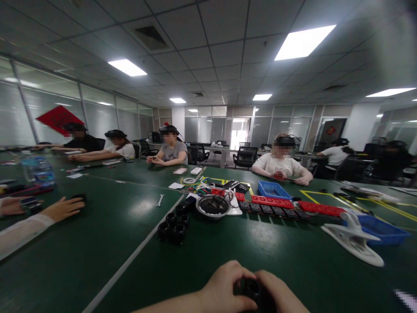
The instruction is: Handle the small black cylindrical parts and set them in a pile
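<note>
Near the bottom edge of the head view, my left hand (pixel 224 287) curls its thumb and fingers round a small black round part (pixel 251 287). My right hand (pixel 276 289) is closed on the other side of the same part, and its fingertips are partly hidden. Several black ring-shaped parts (pixel 176 228) stand in a cluster on the green table (pixel 130 243), farther off and to the left of my hands. Beside the cluster is a metal bowl (pixel 213 215) with dark items inside.
Behind the bowl run red power strips (pixel 272 201) and cables. Two blue trays (pixel 275 190) and a white stand-like object (pixel 353 241) lie to the right. A wrench (pixel 160 200) lies left of centre. At the left, a person's hand (pixel 65 208) rests near a black object.
</note>
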The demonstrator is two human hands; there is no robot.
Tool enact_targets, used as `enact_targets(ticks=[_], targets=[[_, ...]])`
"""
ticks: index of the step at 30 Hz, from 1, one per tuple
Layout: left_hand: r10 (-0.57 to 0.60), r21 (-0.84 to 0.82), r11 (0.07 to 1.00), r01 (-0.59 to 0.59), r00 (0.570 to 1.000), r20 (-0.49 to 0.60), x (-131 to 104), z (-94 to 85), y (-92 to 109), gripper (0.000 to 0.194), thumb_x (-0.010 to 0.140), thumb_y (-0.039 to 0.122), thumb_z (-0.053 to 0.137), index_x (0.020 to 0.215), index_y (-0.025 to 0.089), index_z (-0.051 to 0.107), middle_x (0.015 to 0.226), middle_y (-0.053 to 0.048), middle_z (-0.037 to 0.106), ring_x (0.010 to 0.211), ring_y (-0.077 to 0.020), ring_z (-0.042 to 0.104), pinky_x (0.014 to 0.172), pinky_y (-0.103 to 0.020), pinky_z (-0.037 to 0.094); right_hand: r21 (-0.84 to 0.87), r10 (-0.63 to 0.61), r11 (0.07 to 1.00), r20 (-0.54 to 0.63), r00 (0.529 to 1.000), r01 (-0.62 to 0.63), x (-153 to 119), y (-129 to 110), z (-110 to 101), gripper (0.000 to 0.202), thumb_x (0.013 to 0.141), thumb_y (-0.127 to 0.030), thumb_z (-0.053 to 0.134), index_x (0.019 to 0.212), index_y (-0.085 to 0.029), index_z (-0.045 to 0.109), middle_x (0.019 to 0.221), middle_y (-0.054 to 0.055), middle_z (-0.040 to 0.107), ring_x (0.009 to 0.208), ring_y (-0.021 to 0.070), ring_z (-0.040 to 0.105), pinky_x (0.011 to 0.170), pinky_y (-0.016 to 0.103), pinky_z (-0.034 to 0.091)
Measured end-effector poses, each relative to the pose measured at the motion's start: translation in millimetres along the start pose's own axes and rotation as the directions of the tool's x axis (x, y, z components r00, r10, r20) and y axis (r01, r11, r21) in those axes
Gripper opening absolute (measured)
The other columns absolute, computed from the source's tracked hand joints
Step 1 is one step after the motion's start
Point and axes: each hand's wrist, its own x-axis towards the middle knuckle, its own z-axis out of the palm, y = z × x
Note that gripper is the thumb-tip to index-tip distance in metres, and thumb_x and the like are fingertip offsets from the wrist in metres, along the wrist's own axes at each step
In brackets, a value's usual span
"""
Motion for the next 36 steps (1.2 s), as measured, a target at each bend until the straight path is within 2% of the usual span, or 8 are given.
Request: enact_targets(ticks=[6,11,16,20,23,26,31,36], targets=[[0.04,-0.045,0.998,-0.039,0.998,0.042,0,1.1,-4,0.045,0.061,0.023,0.076,0.102,0.029,0.06,0.088,0.003,0.049,0.074,-0.0119,0.048,0.063,-0.019,0.036,0.139,0.042,0.989,0.117,0.992,-0.058,3,10,-3,0.026,0.057,-0.016,0.066,0.083,-0.017,0.063,0.086,0.002,0.059,0.082,0.0196,0.053,0.071,0.026,0.039],[-0.083,0.033,0.996,0.085,0.995,-0.062,-2,7.6,1,0.044,0.055,0.027,0.078,0.094,0.021,0.059,0.084,0.002,0.049,0.07,-0.0128,0.046,0.058,-0.021,0.033,-0.063,0.159,0.985,-0.013,0.987,-0.159,6,1,12,0.023,0.058,-0.026,0.066,0.078,-0.016,0.061,0.081,0.006,0.062,0.074,0.0208,0.054,0.064,0.028,0.038],[-0.092,0.07,0.993,0.1,0.99,-0.105,-3,8.1,4,0.042,0.055,0.026,0.077,0.091,0.02,0.058,0.082,0.002,0.049,0.072,-0.0135,0.046,0.06,-0.022,0.033,-0.234,0.138,0.962,-0.029,0.99,-0.141,3,-14,8,0.03,0.062,-0.037,0.065,0.083,-0.016,0.064,0.084,0.011,0.064,0.081,0.0287,0.055,0.071,0.037,0.037],[-0.046,0.017,0.999,0.047,0.998,-0.047,-3,4.7,3,0.042,0.057,0.023,0.077,0.095,0.022,0.058,0.085,0.003,0.049,0.074,-0.0126,0.047,0.063,-0.021,0.035,-0.008,0.036,0.999,0.013,0.999,-0.036,-1,-9,-2,0.047,0.058,-0.041,0.071,0.097,-0.017,0.06,0.096,0.01,0.061,0.088,0.0267,0.053,0.078,0.035,0.038],[-0.002,-0.019,1.0,0.002,1.0,-0.003,-3,2.1,0,0.043,0.059,0.022,0.076,0.099,0.023,0.058,0.088,0.003,0.049,0.074,-0.0121,0.047,0.063,-0.02,0.036,0.133,-0.023,0.991,0.061,0.998,0.014,0,0,-5,0.035,0.061,-0.031,0.068,0.093,-0.019,0.062,0.093,0.005,0.06,0.087,0.022,0.053,0.077,0.03,0.038],[0.021,-0.025,0.999,-0.021,1.0,0.015,-3,1.6,0,0.042,0.06,0.024,0.076,0.098,0.024,0.059,0.088,0.003,0.049,0.075,-0.0121,0.047,0.063,-0.019,0.035,0.167,0.006,0.986,0.118,0.993,-0.026,2,7,-3,0.028,0.059,-0.024,0.067,0.086,-0.018,0.063,0.086,0.002,0.059,0.083,0.02,0.053,0.072,0.028,0.039],[-0.086,0.056,0.994,0.09,0.994,-0.067,-2,8.0,5,0.043,0.054,0.026,0.078,0.092,0.02,0.059,0.082,0.003,0.049,0.071,-0.013,0.046,0.06,-0.021,0.033,-0.008,0.135,0.991,-0.012,0.991,-0.135,6,4,11,0.024,0.058,-0.027,0.067,0.078,-0.016,0.06,0.08,0.004,0.06,0.073,0.0189,0.054,0.062,0.026,0.037],[-0.132,0.052,0.989,0.138,0.986,-0.105,-3,10.7,7,0.039,0.058,0.021,0.074,0.093,0.02,0.057,0.085,0.002,0.049,0.077,-0.0144,0.047,0.065,-0.023,0.035,-0.218,0.116,0.967,-0.081,0.99,-0.131,4,-5,16,0.026,0.066,-0.041,0.061,0.077,-0.017,0.061,0.076,0.007,0.062,0.07,0.0226,0.054,0.064,0.031,0.036]])
